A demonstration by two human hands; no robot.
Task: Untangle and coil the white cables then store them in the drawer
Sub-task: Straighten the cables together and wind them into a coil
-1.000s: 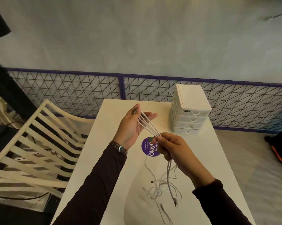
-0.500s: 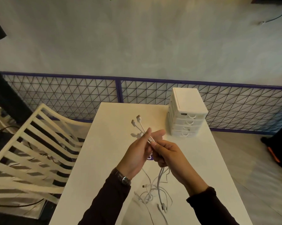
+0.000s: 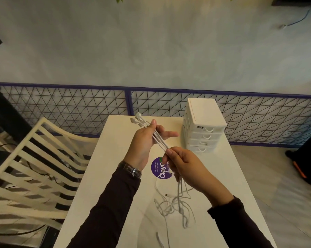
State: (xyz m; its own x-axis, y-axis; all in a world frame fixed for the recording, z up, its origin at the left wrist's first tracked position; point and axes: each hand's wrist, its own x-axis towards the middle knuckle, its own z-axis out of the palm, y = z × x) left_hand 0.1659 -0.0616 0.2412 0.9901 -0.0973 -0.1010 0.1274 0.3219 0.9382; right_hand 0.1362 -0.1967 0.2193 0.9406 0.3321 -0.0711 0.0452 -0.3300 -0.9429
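White table (image 3: 115,176) under both hands: left hand (image 3: 144,140) and right hand (image 3: 181,163) pinch a taut bundle of cables (image 3: 160,140) (loose ends tangled below), drawers (image 3: 203,126) nearby.

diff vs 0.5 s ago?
The left hand slid away from the right hand along the thin white cables, stretching a straight span between them; plug ends now poke past the left fingers. Both grips held. The white plastic four-drawer box stayed shut, the tangle on the table unchanged.
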